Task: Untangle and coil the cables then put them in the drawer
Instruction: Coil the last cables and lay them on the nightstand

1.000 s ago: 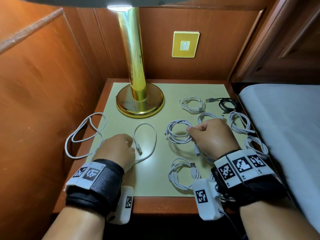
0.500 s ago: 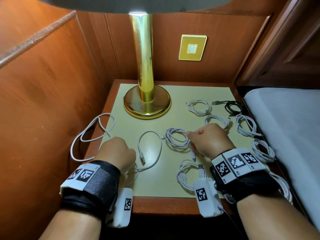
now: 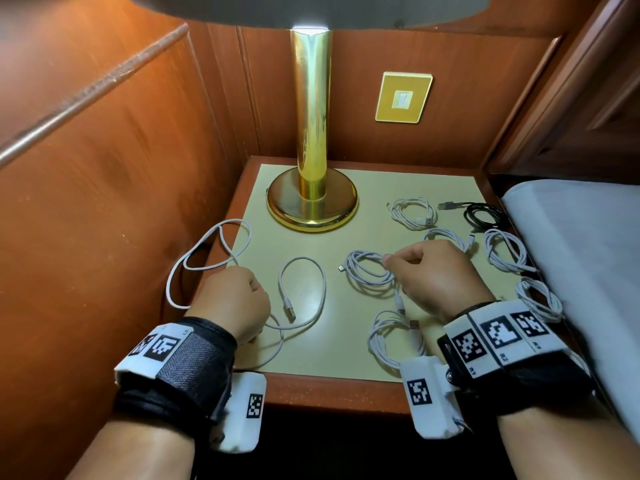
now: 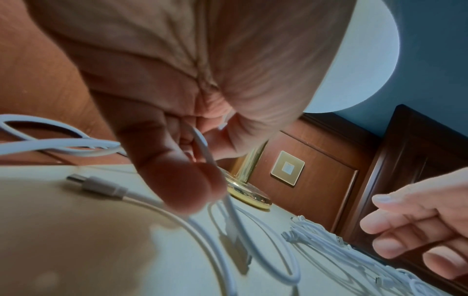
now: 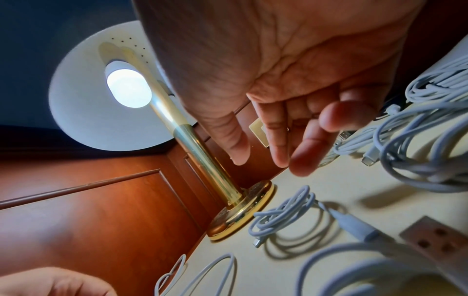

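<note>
My left hand (image 3: 239,297) is a fist at the nightstand's front left. It grips a loose white cable (image 3: 302,259), which runs out between its fingers (image 4: 177,180) in the left wrist view. One loop of that cable lies on the tabletop; another hangs over the left edge (image 3: 207,237). My right hand (image 3: 429,271) hovers beside a coiled white cable (image 3: 356,275) in the middle of the table. The right wrist view shows its fingers (image 5: 278,152) loosely spread above the table, holding nothing, with the coil (image 5: 281,212) lying flat below. No drawer is in view.
A brass lamp base (image 3: 311,206) stands at the back left of the nightstand top (image 3: 346,358). Several coiled white cables and a black coil (image 3: 481,216) lie along the right side. A mattress (image 3: 571,244) adjoins on the right, a wooden wall on the left.
My right fingers, which pinched the middle coil, have come off it, and the coil lies on the table. The left fist still grips the loose cable. The head view has tilted up.
</note>
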The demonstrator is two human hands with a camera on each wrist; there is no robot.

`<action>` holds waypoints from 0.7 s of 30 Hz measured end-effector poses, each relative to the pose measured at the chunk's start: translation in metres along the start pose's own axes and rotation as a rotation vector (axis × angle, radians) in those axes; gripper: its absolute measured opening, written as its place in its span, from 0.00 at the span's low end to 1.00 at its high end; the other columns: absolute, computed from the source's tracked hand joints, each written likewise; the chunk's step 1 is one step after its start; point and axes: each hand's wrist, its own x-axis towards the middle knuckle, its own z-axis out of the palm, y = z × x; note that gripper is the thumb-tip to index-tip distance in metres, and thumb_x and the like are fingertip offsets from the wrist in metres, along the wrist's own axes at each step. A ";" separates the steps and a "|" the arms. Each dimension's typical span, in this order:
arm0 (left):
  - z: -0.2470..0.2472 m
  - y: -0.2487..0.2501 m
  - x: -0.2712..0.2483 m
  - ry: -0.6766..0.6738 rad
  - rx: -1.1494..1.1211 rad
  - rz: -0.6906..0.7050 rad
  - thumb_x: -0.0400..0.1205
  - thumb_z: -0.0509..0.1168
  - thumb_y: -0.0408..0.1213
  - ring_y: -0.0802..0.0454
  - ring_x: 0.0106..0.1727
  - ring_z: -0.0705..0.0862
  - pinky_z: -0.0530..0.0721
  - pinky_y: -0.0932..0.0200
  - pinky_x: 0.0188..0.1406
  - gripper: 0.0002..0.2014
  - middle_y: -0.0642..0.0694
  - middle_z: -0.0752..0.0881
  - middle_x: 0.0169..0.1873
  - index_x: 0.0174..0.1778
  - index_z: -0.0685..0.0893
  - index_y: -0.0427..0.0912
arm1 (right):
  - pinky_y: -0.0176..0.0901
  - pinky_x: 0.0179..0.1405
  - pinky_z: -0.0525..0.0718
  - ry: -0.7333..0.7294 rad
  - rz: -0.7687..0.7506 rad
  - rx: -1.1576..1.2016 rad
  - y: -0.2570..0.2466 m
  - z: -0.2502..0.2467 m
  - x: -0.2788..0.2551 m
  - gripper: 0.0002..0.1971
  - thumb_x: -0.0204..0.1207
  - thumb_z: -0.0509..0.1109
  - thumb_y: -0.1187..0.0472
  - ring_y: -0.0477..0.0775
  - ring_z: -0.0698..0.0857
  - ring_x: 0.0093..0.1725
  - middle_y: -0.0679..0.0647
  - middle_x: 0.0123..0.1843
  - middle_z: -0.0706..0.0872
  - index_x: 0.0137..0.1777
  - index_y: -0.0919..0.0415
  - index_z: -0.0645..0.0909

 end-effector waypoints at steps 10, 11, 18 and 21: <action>-0.009 -0.012 -0.050 0.132 -0.321 0.200 0.85 0.65 0.38 0.45 0.16 0.81 0.78 0.56 0.15 0.08 0.43 0.84 0.19 0.41 0.84 0.43 | 0.34 0.56 0.78 -0.287 -0.431 -0.084 -0.030 0.029 -0.082 0.21 0.76 0.73 0.47 0.36 0.83 0.55 0.39 0.64 0.84 0.69 0.45 0.81; -0.010 -0.015 -0.059 0.150 -0.378 0.231 0.85 0.65 0.38 0.45 0.16 0.80 0.76 0.57 0.14 0.08 0.42 0.83 0.19 0.42 0.85 0.42 | 0.33 0.60 0.76 -0.309 -0.474 -0.120 -0.030 0.032 -0.091 0.22 0.76 0.73 0.47 0.37 0.82 0.59 0.39 0.66 0.83 0.71 0.44 0.80; -0.012 -0.049 -0.138 0.189 -0.942 0.336 0.86 0.64 0.27 0.47 0.15 0.76 0.76 0.60 0.14 0.06 0.38 0.81 0.22 0.50 0.83 0.27 | 0.44 0.49 0.85 -0.540 -0.635 -0.209 -0.019 0.044 -0.173 0.10 0.79 0.71 0.50 0.46 0.87 0.47 0.46 0.47 0.91 0.56 0.49 0.87; -0.004 -0.079 -0.179 0.162 -1.104 0.361 0.83 0.60 0.21 0.45 0.23 0.81 0.81 0.59 0.21 0.06 0.33 0.82 0.31 0.51 0.82 0.26 | 0.45 0.34 0.75 -0.522 -0.676 -0.187 -0.003 0.049 -0.208 0.13 0.83 0.68 0.48 0.47 0.79 0.33 0.48 0.32 0.83 0.41 0.54 0.82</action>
